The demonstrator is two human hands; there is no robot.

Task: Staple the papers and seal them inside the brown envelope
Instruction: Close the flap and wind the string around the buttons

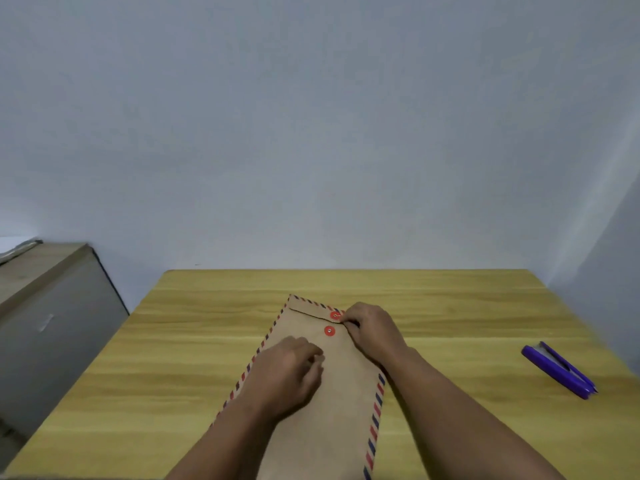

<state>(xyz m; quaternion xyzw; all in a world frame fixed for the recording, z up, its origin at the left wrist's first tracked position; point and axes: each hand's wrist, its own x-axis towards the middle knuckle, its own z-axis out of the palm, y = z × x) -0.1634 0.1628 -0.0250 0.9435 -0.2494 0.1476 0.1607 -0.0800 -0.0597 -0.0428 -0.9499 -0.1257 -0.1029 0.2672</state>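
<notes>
A brown envelope (341, 393) with a red-and-blue striped border lies lengthwise on the wooden table (194, 358). Its flap is folded down at the far end. Two red button discs sit there, one on the flap (335, 315) and one on the body (329, 330). My right hand (372, 329) rests on the flap's right side, fingertips pinched beside the upper disc. My left hand (289, 372) lies curled on the envelope's middle, fingers bent, pressing it down. The papers are not visible. A purple stapler (559, 370) lies on the table at the right.
A grey cabinet (45, 327) stands left of the table. A plain wall runs along the table's far edge and right side.
</notes>
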